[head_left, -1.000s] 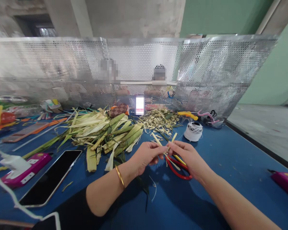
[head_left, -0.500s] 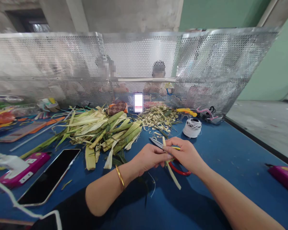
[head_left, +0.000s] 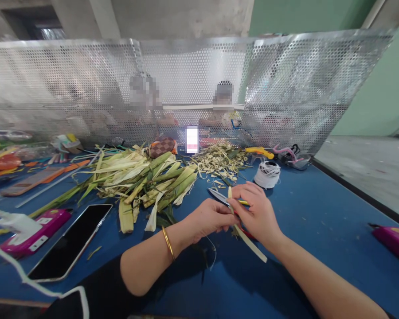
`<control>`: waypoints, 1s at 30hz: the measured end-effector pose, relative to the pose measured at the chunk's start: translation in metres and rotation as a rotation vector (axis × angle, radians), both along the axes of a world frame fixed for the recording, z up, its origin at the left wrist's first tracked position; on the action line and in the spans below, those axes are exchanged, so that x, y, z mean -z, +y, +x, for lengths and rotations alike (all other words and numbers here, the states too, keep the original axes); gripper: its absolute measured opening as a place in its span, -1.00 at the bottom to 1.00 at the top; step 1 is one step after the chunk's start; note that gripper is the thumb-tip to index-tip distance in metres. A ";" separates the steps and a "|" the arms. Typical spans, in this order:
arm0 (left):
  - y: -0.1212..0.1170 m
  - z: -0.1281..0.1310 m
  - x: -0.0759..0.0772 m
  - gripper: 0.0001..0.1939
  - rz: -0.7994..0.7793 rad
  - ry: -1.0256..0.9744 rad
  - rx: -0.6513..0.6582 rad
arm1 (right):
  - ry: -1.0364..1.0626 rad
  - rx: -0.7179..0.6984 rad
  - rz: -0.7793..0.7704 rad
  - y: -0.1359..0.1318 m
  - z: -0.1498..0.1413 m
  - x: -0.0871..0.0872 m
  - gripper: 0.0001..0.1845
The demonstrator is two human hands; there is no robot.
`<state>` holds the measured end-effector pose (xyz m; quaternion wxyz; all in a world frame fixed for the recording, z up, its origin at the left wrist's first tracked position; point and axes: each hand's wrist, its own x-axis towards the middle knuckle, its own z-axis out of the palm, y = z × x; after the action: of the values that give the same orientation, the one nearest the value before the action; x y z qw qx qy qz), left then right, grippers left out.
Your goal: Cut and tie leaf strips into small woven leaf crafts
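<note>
A narrow, pale corn husk strip (head_left: 252, 246) runs slantwise between my two hands, its loose end hanging toward me. My left hand (head_left: 213, 219) is closed, thumb and fingers pinching near the strip's middle; a small dark green tip pokes out beneath them. The thumb and fingers of my right hand (head_left: 257, 215) close on the upper part of the strip. Under that same hand lie scissors (head_left: 218, 195), blades pointing up and left, red handle mostly covered. A thin yellow stick-like piece (head_left: 243, 202) shows beside the right fingers. Exactly what the hidden fingers grip is not visible.
A pile of corn husks (head_left: 146, 186) lies left of my hands, with husk scraps (head_left: 219, 161) behind. White string spool (head_left: 267, 174), phone (head_left: 71, 241) and magenta power strip (head_left: 36, 235) rest on the blue table. Behind a perforated metal screen (head_left: 193, 66) sit two people.
My right hand has turned and shifted slightly, covering more of the red scissor handle. The strip's loose end has swung to the right. My left hand stays nearly in place.
</note>
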<state>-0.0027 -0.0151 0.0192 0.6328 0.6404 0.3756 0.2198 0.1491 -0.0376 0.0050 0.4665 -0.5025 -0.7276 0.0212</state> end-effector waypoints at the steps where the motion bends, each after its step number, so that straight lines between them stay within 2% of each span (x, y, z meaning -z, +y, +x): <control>1: 0.001 0.000 0.000 -0.73 -0.014 -0.027 -0.037 | -0.013 0.048 0.024 0.002 0.003 0.000 -0.84; 3: 0.002 0.000 0.000 -0.73 -0.042 -0.067 -0.113 | 0.068 0.192 0.022 0.007 0.010 0.000 -0.84; 5: 0.004 0.000 0.000 -0.69 -0.079 -0.098 -0.166 | 0.312 0.310 -0.066 0.013 0.016 0.001 -0.66; 6: 0.004 0.000 -0.001 -0.67 -0.093 -0.112 -0.179 | 0.466 0.311 -0.157 0.016 0.017 0.002 -0.59; 8: 0.004 0.001 0.000 -0.64 -0.104 -0.128 -0.187 | 0.747 0.203 -0.401 0.019 0.017 0.004 -0.54; 10: 0.003 0.002 0.000 -0.63 -0.093 -0.132 -0.195 | 0.933 0.069 -0.612 0.020 0.014 0.005 -0.55; 11: 0.003 0.002 0.001 -0.64 -0.083 -0.136 -0.204 | 1.002 0.035 -0.664 0.019 0.013 0.004 -0.55; 17: 0.006 0.002 0.005 -0.69 -0.050 -0.222 -0.375 | 1.439 0.081 -0.647 0.016 0.011 -0.006 -0.65; 20: 0.007 0.002 0.006 -0.68 -0.085 -0.236 -0.380 | 1.485 0.029 -0.736 0.014 0.008 -0.006 -0.66; 23: 0.006 0.001 0.005 -0.66 -0.138 -0.208 -0.257 | 1.379 -0.189 -0.808 0.012 0.005 -0.002 -0.63; 25: 0.004 0.001 0.005 -0.64 -0.176 -0.198 -0.183 | 1.290 -0.264 -0.802 0.011 0.003 0.000 -0.64; 30: 0.002 0.003 0.007 -0.68 -0.214 -0.194 -0.125 | 1.138 -0.240 -0.739 0.011 0.001 0.003 -0.62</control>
<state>-0.0001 -0.0129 0.0127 0.7159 0.5206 0.3729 0.2784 0.1498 -0.0263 0.0019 0.5684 -0.4553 -0.3651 0.5799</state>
